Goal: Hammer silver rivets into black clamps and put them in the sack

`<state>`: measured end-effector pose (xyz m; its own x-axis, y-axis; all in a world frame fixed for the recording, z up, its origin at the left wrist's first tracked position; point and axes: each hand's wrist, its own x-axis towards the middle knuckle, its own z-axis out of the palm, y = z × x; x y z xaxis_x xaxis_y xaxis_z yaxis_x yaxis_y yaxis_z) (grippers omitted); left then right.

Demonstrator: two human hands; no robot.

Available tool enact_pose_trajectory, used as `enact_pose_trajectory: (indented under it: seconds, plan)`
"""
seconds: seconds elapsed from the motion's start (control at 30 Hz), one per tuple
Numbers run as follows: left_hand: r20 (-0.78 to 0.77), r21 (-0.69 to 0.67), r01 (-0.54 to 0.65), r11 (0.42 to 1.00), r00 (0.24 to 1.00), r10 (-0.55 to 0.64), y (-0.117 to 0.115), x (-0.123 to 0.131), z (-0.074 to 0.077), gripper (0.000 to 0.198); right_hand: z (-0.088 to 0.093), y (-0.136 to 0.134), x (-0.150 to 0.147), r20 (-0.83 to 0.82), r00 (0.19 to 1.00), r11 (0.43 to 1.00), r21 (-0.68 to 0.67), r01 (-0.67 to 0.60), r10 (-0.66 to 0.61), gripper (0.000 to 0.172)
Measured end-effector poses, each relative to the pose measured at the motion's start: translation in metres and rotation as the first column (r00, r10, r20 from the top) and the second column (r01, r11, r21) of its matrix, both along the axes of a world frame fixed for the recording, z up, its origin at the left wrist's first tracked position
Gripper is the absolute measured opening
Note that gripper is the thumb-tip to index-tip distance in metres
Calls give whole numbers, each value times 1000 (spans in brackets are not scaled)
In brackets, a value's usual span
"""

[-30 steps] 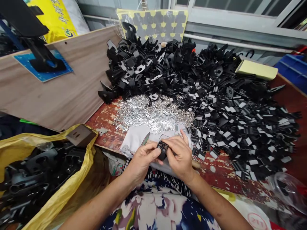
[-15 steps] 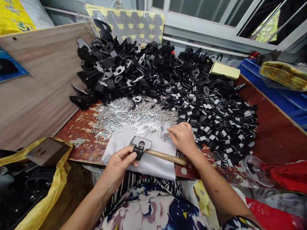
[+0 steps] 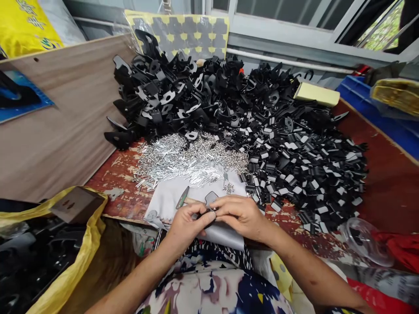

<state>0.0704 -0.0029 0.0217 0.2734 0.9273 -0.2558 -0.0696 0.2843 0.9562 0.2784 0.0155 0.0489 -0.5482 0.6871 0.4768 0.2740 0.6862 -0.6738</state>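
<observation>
Both hands meet over the grey sheet at the table's front edge. My left hand (image 3: 191, 222) is closed on a black plastic part (image 3: 212, 198) with a flat plate that sticks up between the hands. My right hand (image 3: 240, 217) is closed with its fingertips against the same part; anything small in that pinch is hidden. Behind the hands a hammer (image 3: 183, 198) lies on the grey sheet (image 3: 166, 192), its handle mostly covered. Beyond are a heap of silver pins (image 3: 196, 172) and a small cluster of tiny metal pieces (image 3: 228, 188).
Black plastic parts (image 3: 183, 91) pile up at the back, with small black clips (image 3: 294, 170) heaped on the right. A wooden board (image 3: 75, 100) stands at left above a yellow-edged bag (image 3: 94, 218) of black parts. A clear plastic tub (image 3: 363, 240) sits at front right.
My right hand has come from the small metal pieces to the black part in my left hand. My left hand has moved right and now hides the hammer's handle. The view has shifted slightly.
</observation>
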Motion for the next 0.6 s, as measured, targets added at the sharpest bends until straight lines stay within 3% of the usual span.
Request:
enact_pose_trajectory:
  seconds: [0.1,0.23,0.3,0.37,0.43,0.47,0.53,0.6]
  plan:
    - [10,12,11,1000,1000,-11,-3,0,0,43,-8,-13,-8,-40,998,999,-21,43,-44,21]
    - [12,14,-2,1000,1000,2,-7,-9,-3,36,-22,-24,-12,-37,996,997,26,77,-76,46]
    - [-12,47,-89,995,996,90,-7,-16,-5,33,-25,-17,-9,-31,991,991,-28,131,-132,43]
    - [-40,64,-179,982,983,181,-6,-22,-7,33,-26,5,-1,47,961,960,-54,274,-272,28]
    - [-43,23,-205,979,978,206,-6,-26,-8,32,-27,37,7,287,868,911,43,410,-404,23]
    - [-36,-9,-198,980,980,198,-7,-27,-8,31,-27,54,10,447,788,901,112,420,-423,24]
    - [-2,-52,-187,981,982,187,-8,-27,-8,29,-27,82,10,665,637,913,188,362,-390,24]
    - [40,-60,-198,978,979,200,-8,-27,-8,29,-26,98,1,752,570,938,194,288,-331,23]
